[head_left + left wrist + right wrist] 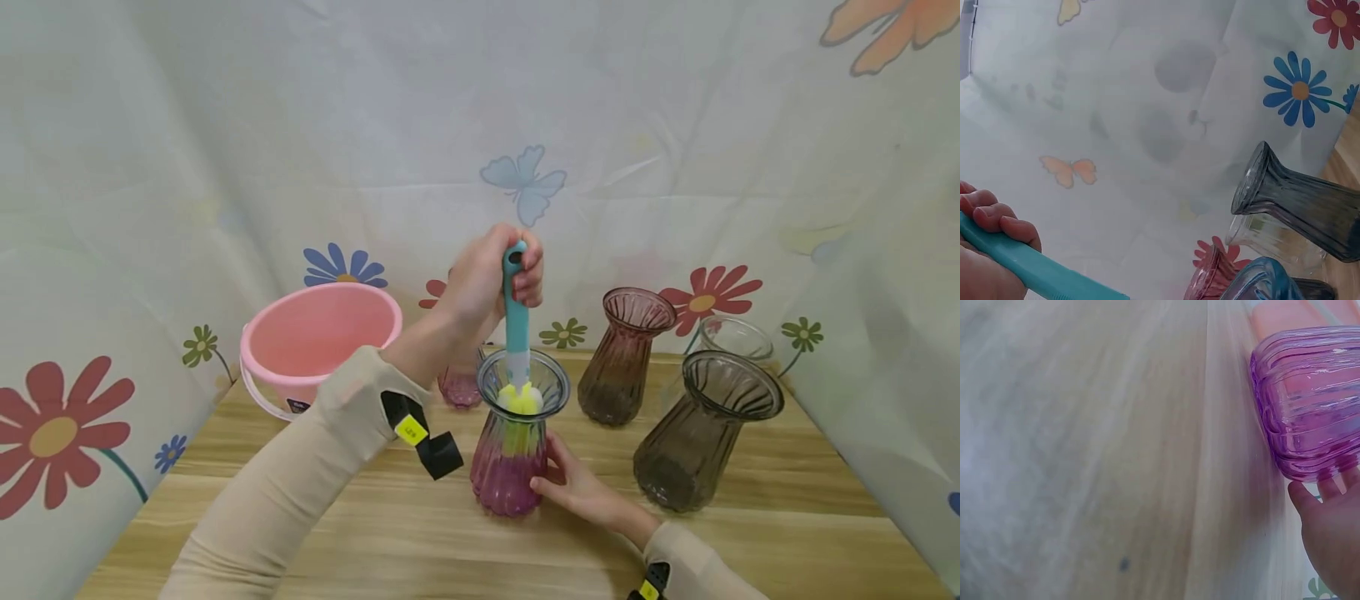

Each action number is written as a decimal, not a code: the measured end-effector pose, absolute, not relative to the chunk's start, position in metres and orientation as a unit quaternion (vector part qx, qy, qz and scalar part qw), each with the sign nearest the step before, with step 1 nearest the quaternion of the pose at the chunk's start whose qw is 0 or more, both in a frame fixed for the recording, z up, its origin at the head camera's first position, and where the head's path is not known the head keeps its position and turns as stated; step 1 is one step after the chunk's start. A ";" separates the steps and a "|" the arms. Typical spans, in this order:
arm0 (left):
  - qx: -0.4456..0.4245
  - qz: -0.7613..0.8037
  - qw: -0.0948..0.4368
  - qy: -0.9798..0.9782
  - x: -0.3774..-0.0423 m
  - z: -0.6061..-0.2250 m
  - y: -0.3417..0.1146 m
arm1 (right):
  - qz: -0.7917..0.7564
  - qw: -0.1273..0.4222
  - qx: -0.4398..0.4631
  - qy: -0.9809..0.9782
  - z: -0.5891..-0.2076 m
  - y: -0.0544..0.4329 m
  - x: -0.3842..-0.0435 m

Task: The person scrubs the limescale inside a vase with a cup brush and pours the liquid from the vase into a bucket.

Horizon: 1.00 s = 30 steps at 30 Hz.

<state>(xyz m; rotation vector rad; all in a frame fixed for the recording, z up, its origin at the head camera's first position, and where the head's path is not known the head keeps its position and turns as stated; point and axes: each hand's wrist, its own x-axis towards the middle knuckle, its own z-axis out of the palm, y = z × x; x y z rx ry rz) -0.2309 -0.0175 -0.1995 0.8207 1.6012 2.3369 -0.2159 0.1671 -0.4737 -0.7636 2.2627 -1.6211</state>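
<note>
My left hand (480, 279) grips the teal handle of a bottle brush (516, 321), held upright. The brush's yellow and white sponge head is down inside a ribbed glass vase (506, 479), blue-grey at the rim and purple at the base. Low on the vase's right side, my right hand (581, 487) holds it, thumb in front and fingers behind. In the right wrist view the purple base (1310, 419) lies against the thumb and fingertips. The left wrist view shows fingers wrapped round the teal handle (1035, 265).
A pink bucket (322, 333) stands at the left. To the right are a reddish vase (622, 358), a dark grey vase (678, 458) and a clear vase (738, 333) behind it. A pink glass piece (459, 387) shows behind my left wrist. Flower-printed cloth hangs around the wooden table (390, 533).
</note>
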 end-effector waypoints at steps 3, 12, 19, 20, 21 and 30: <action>0.276 0.789 0.100 0.540 -0.232 -0.206 -0.016 | -0.565 0.124 -0.258 0.774 -0.474 0.167 -0.217; 0.233 0.777 0.157 0.563 -0.244 -0.267 -0.007 | -0.588 0.115 -0.254 0.759 -0.476 0.164 -0.217; 0.240 0.759 0.194 0.573 -0.248 -0.284 -0.005 | -0.596 0.110 -0.263 0.751 -0.477 0.163 -0.216; 0.243 0.759 0.194 0.573 -0.249 -0.285 -0.005 | -0.596 0.109 -0.263 0.751 -0.476 0.163 -0.216; 0.243 0.759 0.193 0.573 -0.249 -0.285 -0.005 | -0.594 0.107 -0.265 0.752 -0.476 0.163 -0.216; 0.240 0.763 0.178 0.573 -0.244 -0.275 -0.008 | -0.573 0.119 -0.259 0.768 -0.472 0.160 -0.215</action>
